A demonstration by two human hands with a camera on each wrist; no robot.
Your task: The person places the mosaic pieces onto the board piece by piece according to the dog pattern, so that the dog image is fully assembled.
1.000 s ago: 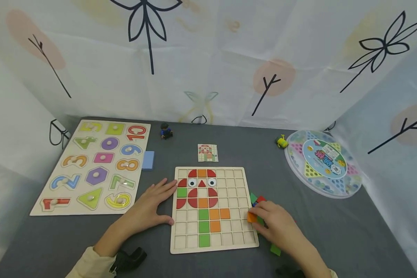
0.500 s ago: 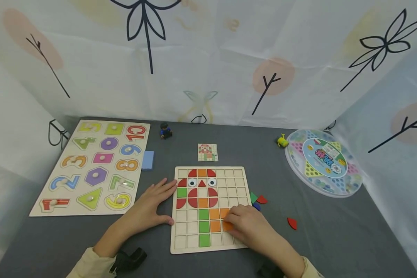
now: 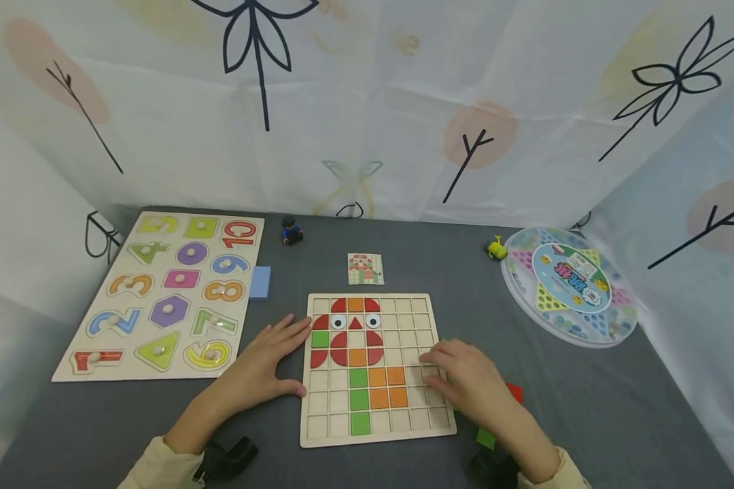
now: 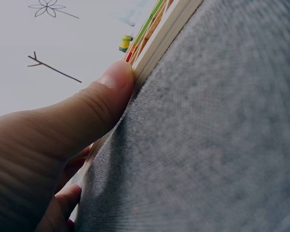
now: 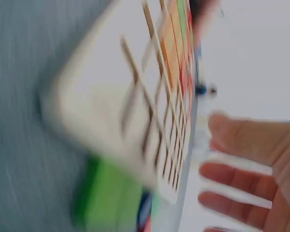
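A wooden grid board (image 3: 417, 319) lies on the table, with coloured pieces set in its cells: a red face shape with eyes, green squares (image 3: 358, 399) in a column, and orange squares (image 3: 397, 397) beside them. My left hand (image 3: 259, 370) rests at the board's left edge, fingers spread; in the left wrist view its thumb (image 4: 117, 79) touches the edge. Over the board's right edge hovers my right hand (image 3: 471, 380), fingers loosely bent and holding nothing. In the right wrist view the thumb (image 5: 246, 137) stands apart from the fingers. A green block (image 5: 108, 193) lies beside the board's corner.
A picture card (image 3: 365, 269) lies behind the board. To the left are a number puzzle (image 3: 177, 278) and a blue block (image 3: 260, 282); a toy figure (image 3: 291, 231) stands behind. A round game board (image 3: 569, 285) and small yellow toy (image 3: 497, 248) are at the right.
My right hand carried an orange square from the right side onto the board, where it now lies in a cell. It let go and moved back right. The left hand stayed put.
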